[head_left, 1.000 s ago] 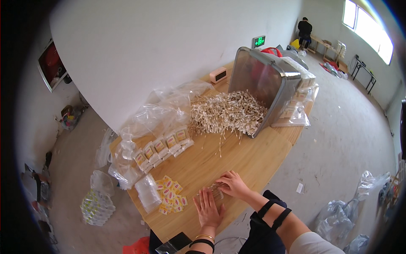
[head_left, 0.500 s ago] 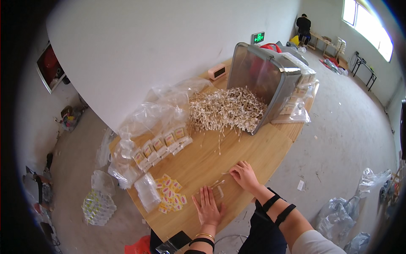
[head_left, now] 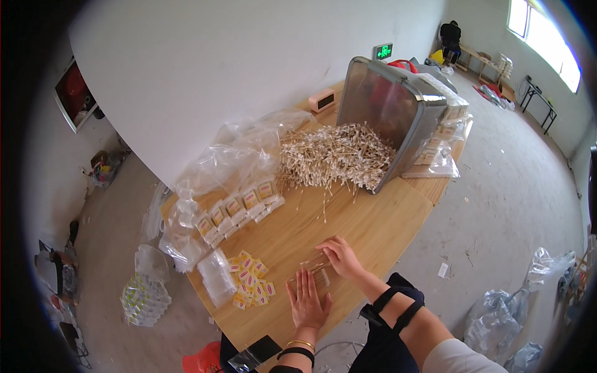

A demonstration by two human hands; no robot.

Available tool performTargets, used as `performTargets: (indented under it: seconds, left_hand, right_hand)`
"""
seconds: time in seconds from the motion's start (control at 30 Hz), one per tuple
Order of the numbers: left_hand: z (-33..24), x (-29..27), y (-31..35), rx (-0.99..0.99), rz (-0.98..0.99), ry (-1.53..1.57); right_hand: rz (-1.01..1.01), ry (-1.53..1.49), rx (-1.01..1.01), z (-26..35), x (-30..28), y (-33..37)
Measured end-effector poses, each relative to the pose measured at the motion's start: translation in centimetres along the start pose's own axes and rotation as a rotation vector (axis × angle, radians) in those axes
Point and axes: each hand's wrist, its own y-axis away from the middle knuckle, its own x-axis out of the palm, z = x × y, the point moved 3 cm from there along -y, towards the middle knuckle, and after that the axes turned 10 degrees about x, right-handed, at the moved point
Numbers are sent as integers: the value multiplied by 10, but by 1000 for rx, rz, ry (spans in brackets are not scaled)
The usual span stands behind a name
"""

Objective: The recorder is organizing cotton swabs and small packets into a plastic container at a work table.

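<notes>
Pale wood shows around both hands, the bare worktop reaching past them on the far side. The left hand is flattened, fingers straight and close together, palm down at the near end of a small row of cotton swabs. This row lies between the two hands, partly under the left fingers. The right hand bends its fingers over the row's far end; whether they pinch a swab I cannot tell. Just left of the left hand are scattered yellow-and-white cards, and farther left, a stack of clear bags. Beyond the cards from that hand stands a row of filled packets. Well ahead of the right hand, a heap of swabs spills from a tipped grey tub.
</notes>
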Motion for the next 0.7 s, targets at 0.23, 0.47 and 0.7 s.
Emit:
performTargets:
  seconds: [0.23,0.47,0.7]
  left_hand:
    - [0,-1,-2,19,-48,52]
    - [6,-3,0,33,-108,113]
    - [11,-5,6,27,-213,121]
  right_hand:
    - [42,-208,-33,26,41,18]
    - [-212,102,50,12,-5,32]
    - [-191,263,1,11,-4,31]
